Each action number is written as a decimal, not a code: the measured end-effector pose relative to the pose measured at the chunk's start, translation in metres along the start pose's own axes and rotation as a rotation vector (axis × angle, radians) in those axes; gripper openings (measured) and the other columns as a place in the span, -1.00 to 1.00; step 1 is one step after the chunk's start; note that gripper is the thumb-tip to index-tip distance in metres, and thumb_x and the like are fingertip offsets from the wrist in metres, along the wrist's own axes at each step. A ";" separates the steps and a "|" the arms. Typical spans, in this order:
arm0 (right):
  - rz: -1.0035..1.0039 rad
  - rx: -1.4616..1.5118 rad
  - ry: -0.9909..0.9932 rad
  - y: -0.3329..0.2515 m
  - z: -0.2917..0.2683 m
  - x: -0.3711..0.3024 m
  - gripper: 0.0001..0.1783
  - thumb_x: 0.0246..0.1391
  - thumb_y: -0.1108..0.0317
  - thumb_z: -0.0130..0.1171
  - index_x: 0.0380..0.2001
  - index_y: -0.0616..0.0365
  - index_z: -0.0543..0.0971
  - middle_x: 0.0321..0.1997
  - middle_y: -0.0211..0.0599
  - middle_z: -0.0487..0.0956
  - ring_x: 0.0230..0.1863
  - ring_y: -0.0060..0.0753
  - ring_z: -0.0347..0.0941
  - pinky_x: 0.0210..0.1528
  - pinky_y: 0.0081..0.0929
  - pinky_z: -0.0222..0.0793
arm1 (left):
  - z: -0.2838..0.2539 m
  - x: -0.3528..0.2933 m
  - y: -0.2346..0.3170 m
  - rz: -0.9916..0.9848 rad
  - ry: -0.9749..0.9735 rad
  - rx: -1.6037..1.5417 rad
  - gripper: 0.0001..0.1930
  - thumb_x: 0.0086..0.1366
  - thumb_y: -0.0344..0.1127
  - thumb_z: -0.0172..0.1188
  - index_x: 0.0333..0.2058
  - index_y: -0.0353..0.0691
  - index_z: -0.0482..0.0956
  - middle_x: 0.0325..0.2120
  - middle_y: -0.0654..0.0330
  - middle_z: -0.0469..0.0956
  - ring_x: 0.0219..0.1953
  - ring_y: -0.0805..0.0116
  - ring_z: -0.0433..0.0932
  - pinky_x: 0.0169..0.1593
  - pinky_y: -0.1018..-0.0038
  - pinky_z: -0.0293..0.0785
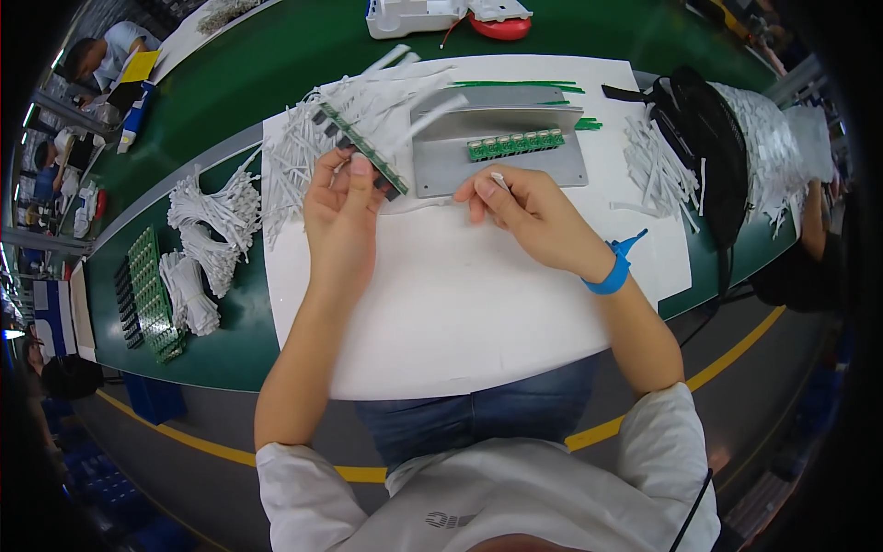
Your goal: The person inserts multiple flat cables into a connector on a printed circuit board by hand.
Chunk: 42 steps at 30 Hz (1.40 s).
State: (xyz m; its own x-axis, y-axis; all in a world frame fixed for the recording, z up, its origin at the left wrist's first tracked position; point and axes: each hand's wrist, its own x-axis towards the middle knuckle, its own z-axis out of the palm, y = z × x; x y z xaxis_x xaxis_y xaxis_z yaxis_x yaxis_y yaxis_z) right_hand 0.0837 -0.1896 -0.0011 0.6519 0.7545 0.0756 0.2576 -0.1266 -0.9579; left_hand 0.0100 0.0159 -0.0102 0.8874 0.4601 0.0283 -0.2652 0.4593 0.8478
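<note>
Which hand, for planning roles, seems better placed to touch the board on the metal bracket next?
Probably the right hand: nearer the green board, though pinching something white; the left hand holds another circuit board.

Bright, even light floods the white sheet [460, 313] at centre, and there's a small glare [13, 334] flaring out at nine o'clock! White strips [432, 116] blur near twelve, while the fisheye bows the desk [225, 345] edge at eight and the corners plunge into black.
</note>
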 end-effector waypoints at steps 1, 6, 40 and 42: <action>0.084 0.109 -0.023 -0.006 0.001 0.000 -0.66 0.36 0.17 -0.18 -0.15 0.17 0.49 -0.40 -0.45 0.38 -0.45 -0.70 0.16 -0.36 -0.71 0.18 | 0.000 -0.003 -0.001 -0.032 -0.023 0.040 -0.74 0.36 -0.30 0.09 -0.06 -0.26 0.34 -0.17 0.16 0.54 -0.14 0.45 0.48 -0.03 0.48 0.41; 0.302 0.423 0.021 -0.014 0.006 0.003 -0.63 0.38 0.16 -0.22 -0.15 0.19 0.50 -0.42 -0.45 0.42 -0.48 -0.71 0.15 -0.43 -0.74 0.14 | 0.001 -0.010 -0.002 -0.114 -0.123 0.082 -0.75 0.38 -0.31 0.04 -0.03 -0.21 0.32 -0.18 0.13 0.56 -0.12 0.40 0.49 0.03 0.41 0.39; 0.070 0.100 0.213 -0.007 0.018 -0.001 -0.79 0.03 0.53 0.24 -0.23 0.34 0.60 -0.29 -0.37 0.61 -0.29 -0.70 0.47 -0.25 -0.74 0.46 | 0.011 -0.018 -0.009 -0.256 -0.361 0.139 -0.64 0.36 -0.36 0.08 0.07 -0.24 0.24 -0.12 0.12 0.50 -0.09 0.46 0.48 0.01 0.51 0.43; 0.049 0.084 0.216 -0.006 0.019 0.000 -0.79 0.02 0.53 0.24 -0.23 0.33 0.59 -0.28 -0.37 0.61 -0.29 -0.70 0.47 -0.26 -0.74 0.46 | 0.009 -0.018 -0.009 -0.258 -0.363 0.145 -0.64 0.36 -0.36 0.07 0.07 -0.24 0.23 -0.12 0.11 0.50 -0.09 0.45 0.48 0.01 0.51 0.43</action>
State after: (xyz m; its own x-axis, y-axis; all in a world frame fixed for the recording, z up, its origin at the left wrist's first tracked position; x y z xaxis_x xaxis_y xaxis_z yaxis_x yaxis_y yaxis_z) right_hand 0.0679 -0.1767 -0.0005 0.8018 0.5926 0.0773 0.1676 -0.0988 -0.9809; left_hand -0.0005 -0.0038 -0.0139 0.9988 0.0374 -0.0318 0.0141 0.4013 0.9158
